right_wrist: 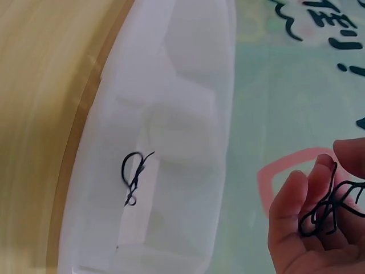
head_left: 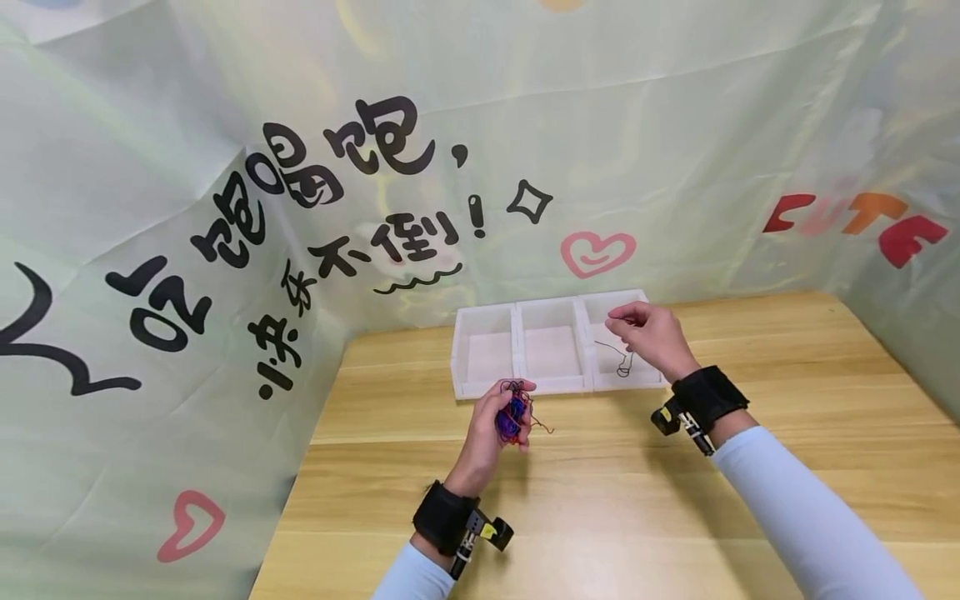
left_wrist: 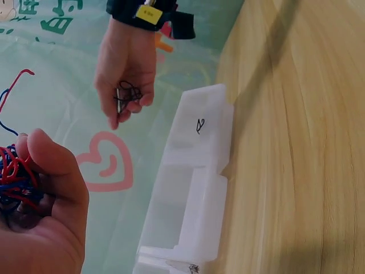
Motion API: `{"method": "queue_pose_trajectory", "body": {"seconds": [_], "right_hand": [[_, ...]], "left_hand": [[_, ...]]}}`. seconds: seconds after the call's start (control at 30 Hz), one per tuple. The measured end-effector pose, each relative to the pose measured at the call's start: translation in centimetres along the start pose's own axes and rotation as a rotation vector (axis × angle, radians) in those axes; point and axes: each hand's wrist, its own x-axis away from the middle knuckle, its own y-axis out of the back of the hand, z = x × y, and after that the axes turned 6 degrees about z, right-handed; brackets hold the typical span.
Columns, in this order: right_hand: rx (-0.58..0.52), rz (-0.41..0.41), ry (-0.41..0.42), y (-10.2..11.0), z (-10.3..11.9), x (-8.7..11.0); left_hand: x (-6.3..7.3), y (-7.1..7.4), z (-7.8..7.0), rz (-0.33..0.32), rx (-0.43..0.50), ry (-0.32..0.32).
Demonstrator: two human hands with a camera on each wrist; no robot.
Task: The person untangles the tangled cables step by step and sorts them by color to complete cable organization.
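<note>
My left hand [head_left: 491, 421] grips a tangled bundle of red and blue wires [head_left: 510, 419], just in front of the white box. One red strand sticks out to the right of that bundle, and in the left wrist view red and blue ends [left_wrist: 8, 103] rise above the fingers. Over the box's right compartment, my right hand [head_left: 651, 333] holds looped black wires [right_wrist: 331, 211] in its curled fingers. Below it, a separate twisted black wire [right_wrist: 134, 178] shows within the right compartment. Most of the bundle's underside is hidden by the left palm.
The white box [head_left: 517, 354] has three compartments side by side and stands at the back of the wooden table [head_left: 585, 508]. Behind it hangs a pale green printed cloth [head_left: 697, 183], which also closes off the left and right sides.
</note>
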Motion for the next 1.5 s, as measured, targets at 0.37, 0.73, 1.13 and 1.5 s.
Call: {"method": "queue_pose_trajectory", "body": {"seconds": [0.37, 0.73, 1.13, 1.5], "right_hand": [[0.176, 0.068, -0.049, 0.2, -1.4, 0.0], [0.163, 0.012, 0.08, -0.4, -0.1, 0.9], [0.147, 0.067, 0.214, -2.6, 1.6, 2.7], [0.077, 0.18, 0.316, -4.8, 4.5, 4.8]], "left_hand": [[-0.1, -0.3, 0.5, -0.068, 0.014, 0.002], [-0.4, -0.4, 0.6, -0.116, -0.015, -0.047], [-0.3, -0.4, 0.2, -0.16, 0.031, -0.028], [-0.4, -0.7, 0.4, -0.153, 0.012, -0.014]]}}
